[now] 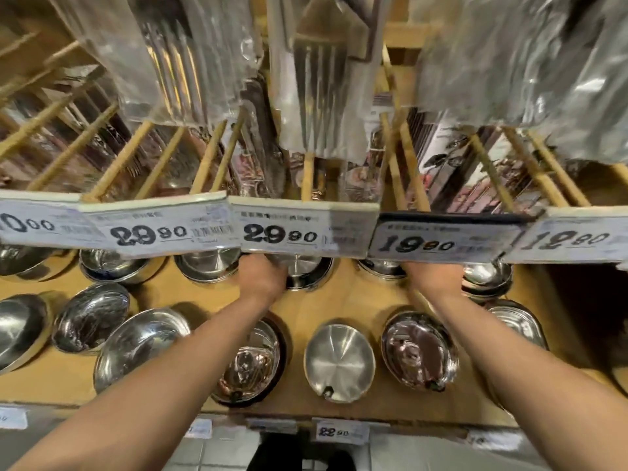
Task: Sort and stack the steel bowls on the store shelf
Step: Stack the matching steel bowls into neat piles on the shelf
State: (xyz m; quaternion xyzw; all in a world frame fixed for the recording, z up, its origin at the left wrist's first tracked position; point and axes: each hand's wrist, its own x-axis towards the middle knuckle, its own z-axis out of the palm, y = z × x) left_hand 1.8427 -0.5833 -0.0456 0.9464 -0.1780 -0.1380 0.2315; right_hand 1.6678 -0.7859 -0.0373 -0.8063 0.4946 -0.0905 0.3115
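Steel bowls stand in two rows on a wooden shelf (356,297). My left hand (261,277) reaches to the back row and grips the left rim of a stack of steel bowls (309,273), its fingertips partly under the price tags. My right hand (435,278) is at the back too, between a small bowl stack (380,268) and another stack (487,280); its fingers are hidden behind the tags. In the front row lie a matte bowl (339,362), a shiny bowl (419,350) and a dark-rimmed bowl (251,362).
A strip of price tags (299,232) overhangs the back row. Above it, bagged utensils (319,79) hang on wooden pegs. More bowls (139,345) (90,317) sit at the left, and one more bowl (516,321) at the right. The shelf's front edge (339,431) carries small tags.
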